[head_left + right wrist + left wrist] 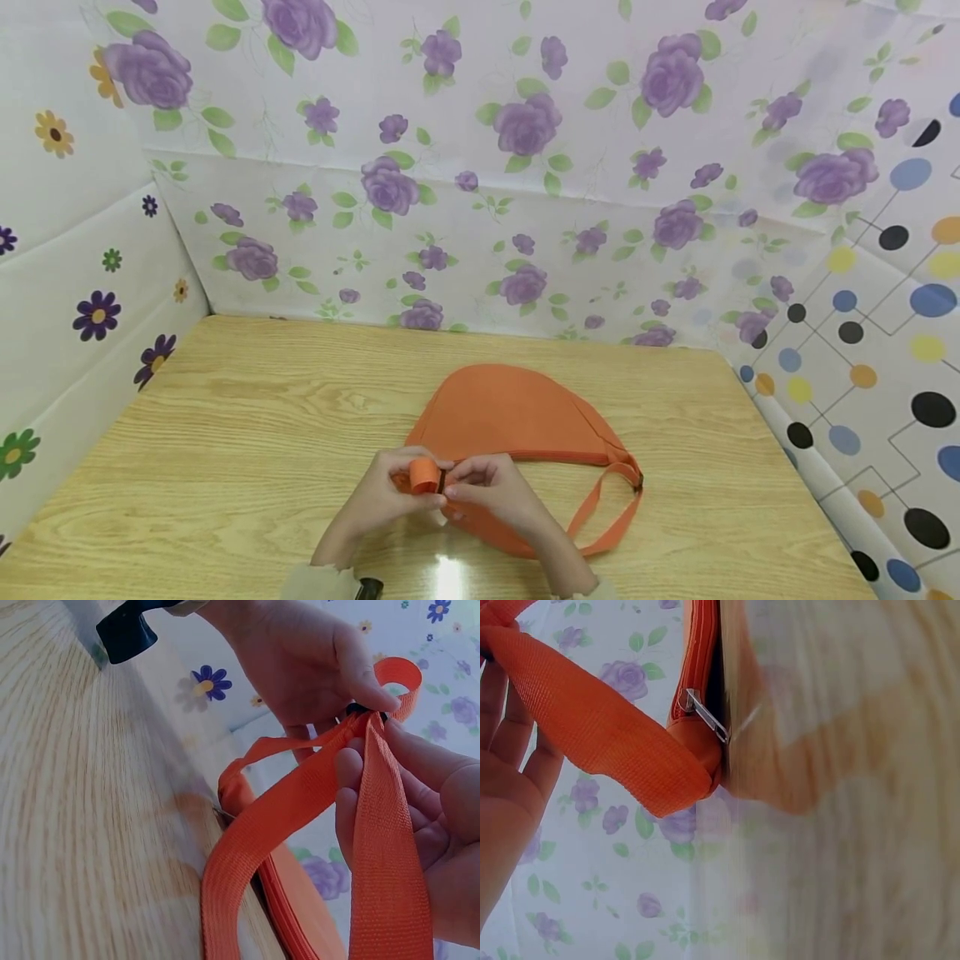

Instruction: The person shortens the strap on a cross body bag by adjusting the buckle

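An orange fabric bag [510,412] lies on the table, its curved side toward the wall. Close in front of its left end, my left hand [386,492] pinches a small black strap buckle [355,711] between thumb and fingers. Facing it, my right hand [498,492] pinches the orange strap [390,855] right beside the buckle. A loop of webbing [423,475] stands up out of the buckle by the left thumb. In the left wrist view a wide strap [607,724] runs from the left hand [506,780] to the bag's end, near a metal zipper pull [706,716].
The wooden table [247,417] reaches back to a wall covering with purple flowers [525,125]. Dotted sheeting [862,375] lines the right side. At the bag's right end another strap part [611,533] loops over the table, with a black fitting [638,482].
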### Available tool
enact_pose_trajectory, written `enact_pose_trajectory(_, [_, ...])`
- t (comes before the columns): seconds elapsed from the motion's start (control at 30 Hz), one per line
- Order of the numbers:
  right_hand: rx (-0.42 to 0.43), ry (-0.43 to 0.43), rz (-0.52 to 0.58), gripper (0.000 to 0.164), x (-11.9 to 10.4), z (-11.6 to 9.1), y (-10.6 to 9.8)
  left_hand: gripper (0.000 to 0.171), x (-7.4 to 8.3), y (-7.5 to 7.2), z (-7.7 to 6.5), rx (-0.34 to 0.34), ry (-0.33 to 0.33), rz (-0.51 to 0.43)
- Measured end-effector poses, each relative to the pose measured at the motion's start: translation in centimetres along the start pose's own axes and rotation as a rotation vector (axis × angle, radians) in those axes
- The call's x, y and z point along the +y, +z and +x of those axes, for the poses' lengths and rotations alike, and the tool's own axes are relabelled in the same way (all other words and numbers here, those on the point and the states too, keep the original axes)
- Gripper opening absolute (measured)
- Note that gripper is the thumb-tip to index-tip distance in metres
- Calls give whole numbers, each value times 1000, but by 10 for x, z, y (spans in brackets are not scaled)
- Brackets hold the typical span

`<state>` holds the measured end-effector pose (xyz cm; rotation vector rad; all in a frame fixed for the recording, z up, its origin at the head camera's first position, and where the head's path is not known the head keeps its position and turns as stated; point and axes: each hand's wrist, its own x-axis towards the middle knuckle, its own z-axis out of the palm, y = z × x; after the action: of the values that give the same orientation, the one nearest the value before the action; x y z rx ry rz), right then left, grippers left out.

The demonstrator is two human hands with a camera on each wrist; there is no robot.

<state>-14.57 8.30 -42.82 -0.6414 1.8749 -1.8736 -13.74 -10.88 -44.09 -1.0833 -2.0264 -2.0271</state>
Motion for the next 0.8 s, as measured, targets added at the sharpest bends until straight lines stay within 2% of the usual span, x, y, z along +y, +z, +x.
enact_pose_trajectory(0.1, [-4,9,-17,22,1,-1,-1,30,0,0,0,9,4,19])
enact_pose_trajectory(0.23, [35,32,-86,20,0,-3,-3,30,0,-1,0,8,13,39])
enact_pose_trajectory(0.4, [62,21,-157,21,-13,-12,-1,28,1,-2,0,19,-27,44])
enact_pose_trajectory(0.6, [40,-1,-149,26,-27,-19,3,29,2,-3,-1,33,-30,57])
enact_pose_trajectory(0.73, [33,-31,-124,27,-20,-19,-1,30,1,-3,-1,37,-15,64])
enact_pose_trajectory(0.8, [30,-47,-116,27,-11,-18,-3,30,1,-4,-2,41,-29,62])
